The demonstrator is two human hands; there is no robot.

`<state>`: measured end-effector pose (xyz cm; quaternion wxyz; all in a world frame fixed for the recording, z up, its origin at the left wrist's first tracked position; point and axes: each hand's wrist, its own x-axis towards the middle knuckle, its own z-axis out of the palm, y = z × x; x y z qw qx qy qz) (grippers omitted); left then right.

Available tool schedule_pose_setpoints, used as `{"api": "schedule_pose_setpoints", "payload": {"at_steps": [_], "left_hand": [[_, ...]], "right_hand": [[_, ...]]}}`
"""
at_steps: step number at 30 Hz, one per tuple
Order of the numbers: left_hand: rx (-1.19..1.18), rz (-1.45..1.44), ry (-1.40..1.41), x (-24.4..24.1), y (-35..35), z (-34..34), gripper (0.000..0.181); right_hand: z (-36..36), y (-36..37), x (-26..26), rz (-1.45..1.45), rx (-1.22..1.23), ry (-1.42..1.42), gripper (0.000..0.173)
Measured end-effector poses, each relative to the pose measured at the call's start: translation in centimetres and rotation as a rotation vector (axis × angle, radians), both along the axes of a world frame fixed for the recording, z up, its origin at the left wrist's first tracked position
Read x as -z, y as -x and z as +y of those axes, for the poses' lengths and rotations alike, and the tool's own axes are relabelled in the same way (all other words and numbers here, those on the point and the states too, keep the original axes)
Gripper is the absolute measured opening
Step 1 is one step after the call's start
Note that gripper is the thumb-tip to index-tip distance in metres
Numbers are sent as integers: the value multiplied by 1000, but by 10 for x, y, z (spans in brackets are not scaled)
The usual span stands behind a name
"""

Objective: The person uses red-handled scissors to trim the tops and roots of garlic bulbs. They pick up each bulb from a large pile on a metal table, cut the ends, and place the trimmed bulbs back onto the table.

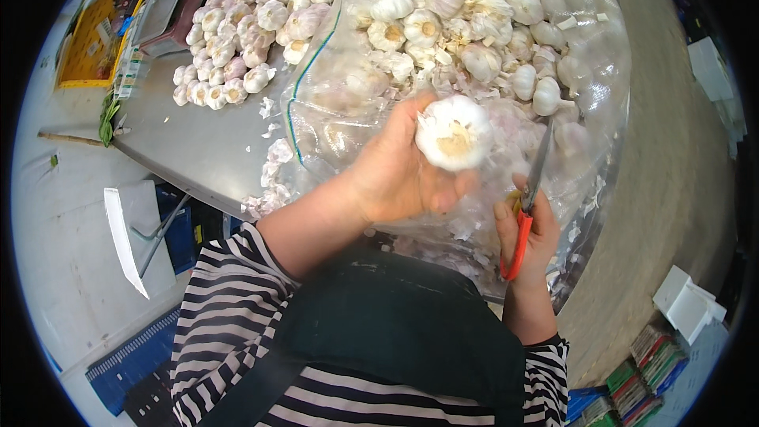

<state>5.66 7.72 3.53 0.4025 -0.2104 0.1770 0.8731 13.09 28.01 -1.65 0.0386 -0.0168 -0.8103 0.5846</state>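
My left hand (409, 166) holds a white garlic bulb (455, 133), its tan root end facing up towards the camera. To its right, my right hand (533, 231) grips scissors with red handles (523, 237); their blades point away from me and look closed. Beneath and beyond both hands lies a clear plastic mesh-like bag (332, 124) with a blue-green edge line. Many garlic bulbs (423, 28) and loose papery skins (397, 65) lie on and in it. Left of the bag, more garlic bulbs (273, 15) are heaped together on the metal table (178, 136).
A dark red and grey device, possibly a scale (169, 9), stands at the table's back left, beside a yellow crate (89, 41). Green leaves (108, 118) hang near the left corner. White foam pieces (688, 305) and stacked coloured crates (646, 367) are at the lower right.
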Motion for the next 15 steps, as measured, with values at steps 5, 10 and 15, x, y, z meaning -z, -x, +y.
{"api": "schedule_pose_setpoints", "payload": {"at_steps": [5, 10, 15], "left_hand": [[-561, 293, -89, 8, 38, -71, 62], [44, 821, 868, 59, 13, -60, 52], [884, 1497, 1784, 87, -39, -85, 47]], "right_hand": [[7, -5, 4, -72, 83, 118, 42], [-3, 1, -2, -51, 77, 194, 41], [3, -1, -5, -59, 65, 178, 41]]}}
